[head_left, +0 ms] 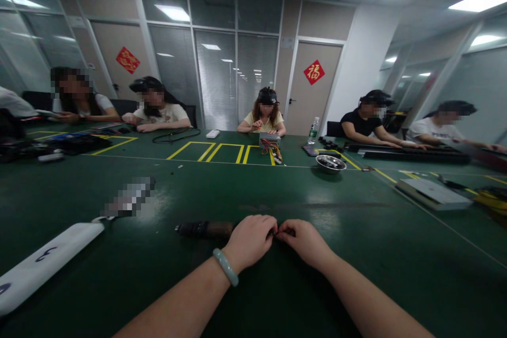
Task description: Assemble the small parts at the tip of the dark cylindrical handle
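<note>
A dark, cylindrical electric screwdriver (212,229) lies on the green table, its narrow tip pointing left. My left hand (253,237) is closed over its right end, so that end is hidden; a pale green bangle (225,268) circles the wrist. Just to the right, the fingers of my right hand (303,240) are pinched together, close against the fingertips of my left hand. Whatever lies between them is too small and too covered to make out.
On the left lie a white power bank (51,261) marked 3 and a blurred device cabled to it. Farther off are a metal bowl (330,164) of small parts, a water bottle (313,131), a grey box with wires (270,141) and a flat box (433,194). Several people sit across the table.
</note>
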A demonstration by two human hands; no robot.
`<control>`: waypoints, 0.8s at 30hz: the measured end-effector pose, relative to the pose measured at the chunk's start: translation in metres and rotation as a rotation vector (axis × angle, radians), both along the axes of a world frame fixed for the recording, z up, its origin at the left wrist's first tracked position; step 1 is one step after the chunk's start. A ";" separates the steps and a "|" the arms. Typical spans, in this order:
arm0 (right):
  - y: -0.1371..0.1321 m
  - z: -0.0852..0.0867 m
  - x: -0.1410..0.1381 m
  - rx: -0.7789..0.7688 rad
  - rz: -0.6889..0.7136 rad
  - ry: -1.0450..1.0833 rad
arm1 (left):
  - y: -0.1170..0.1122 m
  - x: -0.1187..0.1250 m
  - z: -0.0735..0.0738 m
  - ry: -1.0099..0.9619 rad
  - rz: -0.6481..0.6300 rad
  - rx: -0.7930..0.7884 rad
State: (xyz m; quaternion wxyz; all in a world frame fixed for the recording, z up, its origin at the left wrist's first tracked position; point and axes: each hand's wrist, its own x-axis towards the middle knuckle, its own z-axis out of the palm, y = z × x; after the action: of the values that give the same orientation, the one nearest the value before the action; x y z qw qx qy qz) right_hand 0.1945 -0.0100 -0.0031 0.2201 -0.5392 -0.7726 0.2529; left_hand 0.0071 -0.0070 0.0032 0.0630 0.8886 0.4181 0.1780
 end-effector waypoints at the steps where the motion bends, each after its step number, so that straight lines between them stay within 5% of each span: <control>1: 0.000 0.000 0.000 0.000 -0.001 0.000 | 0.000 0.000 0.000 0.002 0.002 -0.002; 24: 0.004 -0.006 0.001 0.009 0.003 0.011 | -0.004 0.001 0.007 0.032 0.040 -0.017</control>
State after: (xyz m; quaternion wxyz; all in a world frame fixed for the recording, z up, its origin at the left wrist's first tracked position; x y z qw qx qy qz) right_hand 0.1950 -0.0065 -0.0095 0.2262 -0.5356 -0.7734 0.2527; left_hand 0.0079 -0.0112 0.0099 0.0602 0.8822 0.4382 0.1617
